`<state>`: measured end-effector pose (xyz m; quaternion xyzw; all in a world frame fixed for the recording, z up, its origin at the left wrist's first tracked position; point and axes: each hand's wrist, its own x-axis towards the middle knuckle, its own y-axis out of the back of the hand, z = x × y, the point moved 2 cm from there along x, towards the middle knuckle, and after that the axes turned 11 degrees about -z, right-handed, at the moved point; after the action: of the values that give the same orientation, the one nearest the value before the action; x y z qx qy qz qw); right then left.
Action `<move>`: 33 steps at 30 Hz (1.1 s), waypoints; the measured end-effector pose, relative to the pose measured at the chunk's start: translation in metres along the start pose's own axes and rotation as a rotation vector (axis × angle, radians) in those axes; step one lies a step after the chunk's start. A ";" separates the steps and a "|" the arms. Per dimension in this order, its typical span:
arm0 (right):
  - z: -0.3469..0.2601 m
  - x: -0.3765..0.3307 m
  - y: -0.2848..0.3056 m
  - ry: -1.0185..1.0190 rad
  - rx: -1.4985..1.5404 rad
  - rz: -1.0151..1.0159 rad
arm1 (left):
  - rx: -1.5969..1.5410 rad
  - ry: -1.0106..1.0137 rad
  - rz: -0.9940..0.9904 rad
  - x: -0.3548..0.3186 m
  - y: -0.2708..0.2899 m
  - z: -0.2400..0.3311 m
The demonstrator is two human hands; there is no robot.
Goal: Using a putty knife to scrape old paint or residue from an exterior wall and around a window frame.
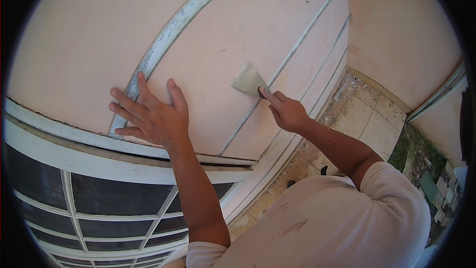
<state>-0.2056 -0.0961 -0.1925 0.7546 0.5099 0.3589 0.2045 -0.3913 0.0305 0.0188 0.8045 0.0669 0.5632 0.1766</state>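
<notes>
My left hand (pixel 156 116) is spread with fingers apart against the pale pink wall (pixel 208 54). Its fingertips lie over a flaking grey-white band (pixel 163 39) that runs up the wall. In my right hand (pixel 288 111) is a putty knife (pixel 249 80) with a wide, flared metal blade. The index finger stretches along the tool toward the blade, and the handle is mostly hidden in the grip. The blade lies close to the wall, just left of a narrow grey strip (pixel 301 42); whether its edge touches the surface I cannot tell.
Below my left hand is a white-framed window (pixel 116 206) with dark panes, under a white ledge (pixel 134 164). To the right runs a tiled floor (pixel 369 114) littered with flakes. Beyond it are a patch of grass (pixel 404 146) and stacked tile pieces (pixel 441 193).
</notes>
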 end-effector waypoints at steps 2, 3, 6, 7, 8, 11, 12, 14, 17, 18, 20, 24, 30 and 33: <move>0.036 -0.025 -0.028 -0.098 -0.077 -0.129 | -0.004 0.000 -0.004 0.000 -0.004 -0.003; 0.057 -0.046 -0.041 -0.154 -0.068 -0.142 | -0.014 -0.013 0.030 -0.001 -0.004 -0.005; 0.108 -0.125 -0.071 -0.311 0.062 -0.164 | -0.042 -0.044 0.078 -0.003 -0.002 -0.006; 0.119 -0.147 -0.074 -0.333 0.064 -0.171 | -0.068 -0.061 0.098 -0.005 -0.001 -0.007; 0.125 -0.165 -0.075 -0.373 0.068 -0.174 | -0.073 -0.083 0.086 -0.006 -0.004 -0.006; 0.139 -0.191 -0.085 -0.426 0.057 -0.107 | -0.248 -0.196 0.252 -0.009 -0.010 -0.014; 0.142 -0.193 -0.092 -0.464 0.083 -0.105 | -0.227 -0.187 0.251 -0.008 -0.010 -0.014; 0.141 -0.178 -0.099 -0.432 0.138 -0.022 | -0.282 -0.183 0.254 -0.003 0.000 -0.016; 0.137 -0.150 -0.105 -0.456 0.056 -0.017 | -0.273 -0.184 0.219 -0.001 0.001 -0.018; 0.139 -0.144 -0.112 -0.479 0.075 -0.012 | -0.350 -0.174 0.228 -0.002 0.001 -0.014; 0.149 -0.134 -0.129 -0.491 0.215 -0.020 | -0.502 -0.127 0.202 -0.004 0.005 -0.002; 0.172 -0.125 -0.162 -0.501 0.365 -0.010 | -0.538 -0.125 0.192 -0.006 -0.001 0.008; 0.139 -0.086 -0.170 -0.435 0.614 0.108 | -0.628 -0.190 0.143 0.003 0.006 -0.007; 0.154 -0.086 -0.180 -0.464 0.679 0.041 | -0.623 -0.172 0.168 -0.001 -0.007 0.005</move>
<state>-0.2213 -0.0949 -0.4446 0.8502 0.5244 -0.0054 0.0461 -0.3867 0.0354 0.0139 0.7591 -0.1902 0.4992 0.3720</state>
